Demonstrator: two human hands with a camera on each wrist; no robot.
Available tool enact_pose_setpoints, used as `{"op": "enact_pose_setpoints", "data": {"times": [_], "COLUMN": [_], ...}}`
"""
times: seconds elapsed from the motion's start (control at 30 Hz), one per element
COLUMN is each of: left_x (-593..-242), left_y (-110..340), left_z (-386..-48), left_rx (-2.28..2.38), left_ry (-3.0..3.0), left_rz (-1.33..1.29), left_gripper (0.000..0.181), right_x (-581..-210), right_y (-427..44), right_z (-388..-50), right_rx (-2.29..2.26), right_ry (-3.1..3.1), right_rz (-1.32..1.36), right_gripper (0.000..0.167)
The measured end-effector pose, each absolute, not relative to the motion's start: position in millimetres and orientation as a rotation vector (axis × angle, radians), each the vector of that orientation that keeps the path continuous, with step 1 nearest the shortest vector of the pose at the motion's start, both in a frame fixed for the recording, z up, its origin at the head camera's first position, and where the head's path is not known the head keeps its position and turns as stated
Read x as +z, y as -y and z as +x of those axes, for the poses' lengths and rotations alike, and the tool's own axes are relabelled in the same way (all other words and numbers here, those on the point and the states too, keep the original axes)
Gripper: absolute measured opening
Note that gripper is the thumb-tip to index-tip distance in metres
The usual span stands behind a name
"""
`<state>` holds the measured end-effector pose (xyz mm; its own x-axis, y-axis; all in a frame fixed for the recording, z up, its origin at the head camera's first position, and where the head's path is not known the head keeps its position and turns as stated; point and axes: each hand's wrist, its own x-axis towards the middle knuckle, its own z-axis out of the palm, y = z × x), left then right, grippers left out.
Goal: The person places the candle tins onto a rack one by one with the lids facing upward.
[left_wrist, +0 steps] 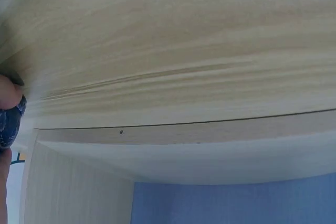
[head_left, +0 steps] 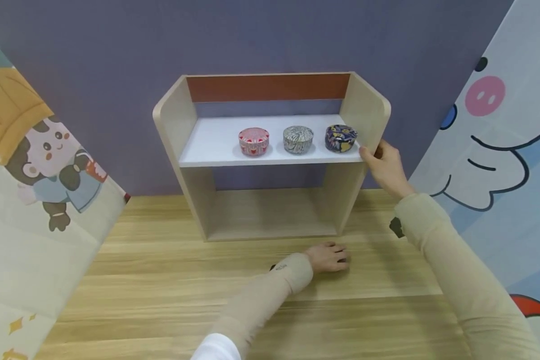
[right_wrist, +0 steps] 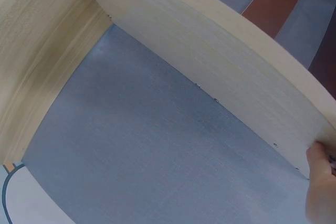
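Low in front of the shelf unit (head_left: 270,237), my left hand (head_left: 328,257) is down at the wooden table. In the left wrist view its fingers hold a dark blue patterned tin (left_wrist: 9,127), mostly cut off by the frame edge. My right hand (head_left: 387,167) grips the front edge of the unit's right side panel, its thumb beside the white shelf board (head_left: 216,150). On that board stand three round lidded tins in a row: pink with red hearts (head_left: 254,142), grey-and-white patterned (head_left: 298,140), and navy with yellow (head_left: 340,138), nearest my right hand.
The wood-grain table (head_left: 162,280) spreads in front of the unit, with a blue-grey wall (head_left: 270,35) behind. Cartoon-printed panels flank it, a monkey print (head_left: 49,155) left and a pig print (head_left: 486,115) right. A small dark object (head_left: 396,227) lies by the right sleeve.
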<state>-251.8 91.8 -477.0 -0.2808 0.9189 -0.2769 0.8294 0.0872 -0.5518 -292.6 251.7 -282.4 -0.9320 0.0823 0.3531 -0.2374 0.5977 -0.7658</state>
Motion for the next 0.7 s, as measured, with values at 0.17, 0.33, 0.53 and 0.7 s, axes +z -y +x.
{"op": "enact_pose_setpoints", "data": {"times": [0.17, 0.33, 0.53, 0.7], "left_x": [-479.1, -477.4, -475.5, -475.9], "left_y": [-95.8, -95.6, -95.7, -96.4], "left_z": [-253.2, -252.0, -251.0, -249.6], "left_rx": [0.976, 0.965, 1.0, 1.005], "left_ry": [2.22, 2.222, 2.24, 2.228], "left_rz": [-1.777, -1.763, -1.741, -1.724], "left_gripper": [0.055, 0.053, 0.056, 0.055], "right_x": [-282.4, -282.1, -280.8, -281.3], "right_y": [-251.8, -250.1, -249.2, -250.2], "right_z": [-292.3, -292.5, -292.3, -291.8], "right_rx": [1.265, 1.272, 1.273, 1.272], "right_ry": [2.475, 2.472, 2.477, 2.471], "right_rz": [0.125, 0.124, 0.128, 0.116], "right_gripper": [0.05, 0.05, 0.051, 0.049]}}
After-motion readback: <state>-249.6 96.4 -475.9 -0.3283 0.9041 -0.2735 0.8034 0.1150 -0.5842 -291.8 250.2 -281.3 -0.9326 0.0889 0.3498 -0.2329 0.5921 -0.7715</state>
